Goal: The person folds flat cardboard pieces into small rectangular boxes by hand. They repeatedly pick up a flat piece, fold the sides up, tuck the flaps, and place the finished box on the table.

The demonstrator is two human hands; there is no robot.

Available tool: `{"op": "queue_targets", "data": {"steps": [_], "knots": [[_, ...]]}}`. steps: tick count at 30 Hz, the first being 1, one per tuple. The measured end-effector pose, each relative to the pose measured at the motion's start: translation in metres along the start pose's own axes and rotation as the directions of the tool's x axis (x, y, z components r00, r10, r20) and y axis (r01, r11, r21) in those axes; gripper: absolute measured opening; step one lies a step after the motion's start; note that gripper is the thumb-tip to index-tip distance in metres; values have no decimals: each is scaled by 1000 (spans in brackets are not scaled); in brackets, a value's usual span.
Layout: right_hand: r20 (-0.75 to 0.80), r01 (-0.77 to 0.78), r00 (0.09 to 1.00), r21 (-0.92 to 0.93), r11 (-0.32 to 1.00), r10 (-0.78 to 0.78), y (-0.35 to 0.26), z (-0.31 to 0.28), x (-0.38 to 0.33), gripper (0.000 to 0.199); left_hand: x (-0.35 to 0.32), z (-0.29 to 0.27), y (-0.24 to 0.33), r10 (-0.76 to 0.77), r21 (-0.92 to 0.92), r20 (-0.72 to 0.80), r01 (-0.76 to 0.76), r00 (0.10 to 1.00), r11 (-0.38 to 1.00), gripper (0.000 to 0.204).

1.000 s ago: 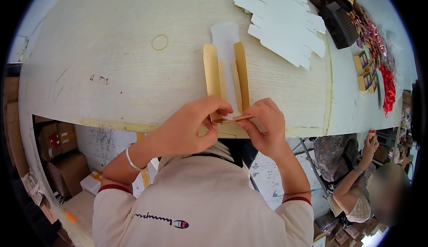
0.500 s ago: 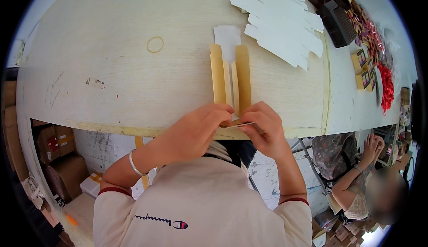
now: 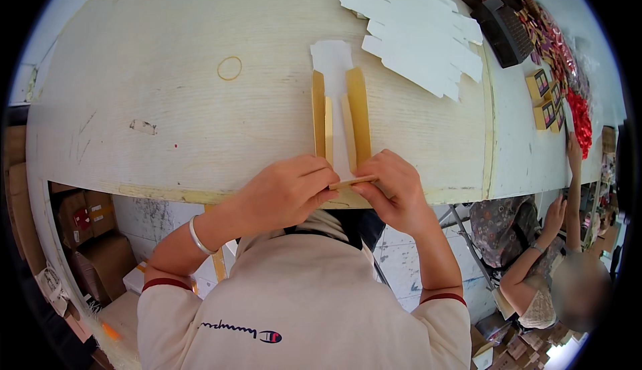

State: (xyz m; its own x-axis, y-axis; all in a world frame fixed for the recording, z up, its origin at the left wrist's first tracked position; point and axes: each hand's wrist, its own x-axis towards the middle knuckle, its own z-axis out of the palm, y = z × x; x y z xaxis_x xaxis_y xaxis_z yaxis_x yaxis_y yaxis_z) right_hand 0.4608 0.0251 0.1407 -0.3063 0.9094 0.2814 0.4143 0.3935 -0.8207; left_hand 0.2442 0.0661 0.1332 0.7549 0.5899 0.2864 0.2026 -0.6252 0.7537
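Observation:
A partly folded cardboard box (image 3: 359,112), gold outside and white inside, lies lengthwise at the table's near edge. Its two long sides stand up, and a flat white flap points away from me at the far end. My left hand (image 3: 301,186) pinches the near end at its left corner, a silvery bangle on that wrist. At the right corner, my right hand (image 3: 391,186) grips the same end with thumb and fingers. Between the hands, the narrow near end panel is folded up. Some fingertips are hidden behind the card.
Flat white box blanks (image 3: 418,32) lie at the far right of the table (image 3: 167,136). A rubber band (image 3: 229,68) rests at left. Farther right are a dark tray (image 3: 505,32), small gold boxes (image 3: 537,84) and red shredded filling (image 3: 579,122). A co-worker (image 3: 535,270) sits at right.
The box's sides have spread apart, and its near end panel is turned up more between my hands. The co-worker's one arm now reaches toward the red filling.

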Motion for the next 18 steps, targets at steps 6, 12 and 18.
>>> {"op": "queue_targets", "data": {"steps": [6, 12, 18], "knots": [[-141, -112, 981, 141, 984, 131, -1, 10, -14, 38, 4, 10, 17, -299, -273, -58, 273, 952, 922, 37], [-188, 76, 978, -87, 993, -91, 13, 7, -18, 39, 8, 33, 14, -261, -363, -235, 165, 936, 917, 48], [-116, -130, 987, -191, 973, 109, 2, -5, -20, 36, 19, 37, 17, -154, -62, -229, 143, 961, 988, 24]]}}
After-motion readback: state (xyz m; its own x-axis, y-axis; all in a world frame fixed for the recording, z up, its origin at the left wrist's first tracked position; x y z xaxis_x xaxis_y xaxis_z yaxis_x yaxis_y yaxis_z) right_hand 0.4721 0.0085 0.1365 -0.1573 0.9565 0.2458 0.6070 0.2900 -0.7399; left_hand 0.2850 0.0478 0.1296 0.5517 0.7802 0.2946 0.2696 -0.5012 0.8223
